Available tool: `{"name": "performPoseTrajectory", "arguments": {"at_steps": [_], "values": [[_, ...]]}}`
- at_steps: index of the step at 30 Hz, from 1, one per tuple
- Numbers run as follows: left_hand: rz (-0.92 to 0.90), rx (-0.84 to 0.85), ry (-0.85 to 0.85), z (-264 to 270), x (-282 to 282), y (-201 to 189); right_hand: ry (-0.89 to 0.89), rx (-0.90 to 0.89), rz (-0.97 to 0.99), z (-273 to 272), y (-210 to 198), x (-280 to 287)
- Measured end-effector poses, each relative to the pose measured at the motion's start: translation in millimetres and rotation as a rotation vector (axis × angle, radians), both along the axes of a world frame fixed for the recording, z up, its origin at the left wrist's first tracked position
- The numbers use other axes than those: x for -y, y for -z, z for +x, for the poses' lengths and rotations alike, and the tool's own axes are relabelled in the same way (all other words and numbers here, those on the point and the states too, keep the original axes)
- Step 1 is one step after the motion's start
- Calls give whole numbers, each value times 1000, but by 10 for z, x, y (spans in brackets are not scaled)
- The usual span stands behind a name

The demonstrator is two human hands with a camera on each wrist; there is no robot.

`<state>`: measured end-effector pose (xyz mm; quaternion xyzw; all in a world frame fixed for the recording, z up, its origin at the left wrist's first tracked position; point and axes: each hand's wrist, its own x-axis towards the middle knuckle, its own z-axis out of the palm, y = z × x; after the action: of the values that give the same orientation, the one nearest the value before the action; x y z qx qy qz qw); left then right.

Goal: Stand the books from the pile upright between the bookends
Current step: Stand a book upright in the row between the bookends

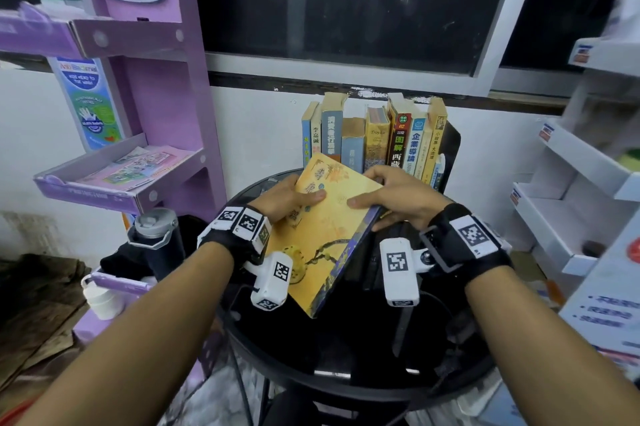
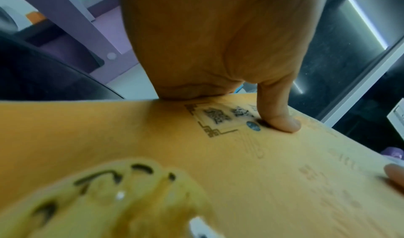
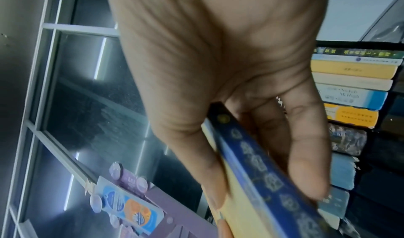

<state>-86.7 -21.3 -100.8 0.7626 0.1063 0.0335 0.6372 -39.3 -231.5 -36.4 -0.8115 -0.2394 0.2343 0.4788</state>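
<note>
Both hands gripping yellow book [image 1: 325,224] above worktop [image 1: 346,356] | left hand [image 1: 287,197], right hand [image 1: 398,198] pinching its edges | advice: be turning spine outward, sliding upright beside far standing books [image 1: 374,134]

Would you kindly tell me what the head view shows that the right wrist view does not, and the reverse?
Only the head view shows the left hand gripping the yellow paperback book with a dark blue spine, its thumb on the cover, above the round black table, and the purple cardboard display stand beside it.

Only the right wrist view shows the blue spine's pale patterned ornaments close up, pinched between thumb and fingers.

Both show the right hand holding that book and the row of upright books behind.
</note>
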Motion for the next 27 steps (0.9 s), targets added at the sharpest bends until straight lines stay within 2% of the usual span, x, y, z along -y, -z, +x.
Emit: {"name": "performPoseTrajectory", "arguments": {"at_steps": [6,13,17,21,24,27], "values": [[-149,102,48,176,300,-128,-40,-102,215,33,-114,418],[-80,131,83,452,834,-205,55,60,189,80,-257,762],[135,197,114,607,1094,-326,158,200,116,126,-355,1024],[409,405,-27,804,1265,-438,278,334,27,236,-445,1296],[707,547,-117,932,1381,-540,350,380,28,294,-533,1458],[869,647,-186,1055,1497,-622,416,429,49,330,-629,1561]]}}
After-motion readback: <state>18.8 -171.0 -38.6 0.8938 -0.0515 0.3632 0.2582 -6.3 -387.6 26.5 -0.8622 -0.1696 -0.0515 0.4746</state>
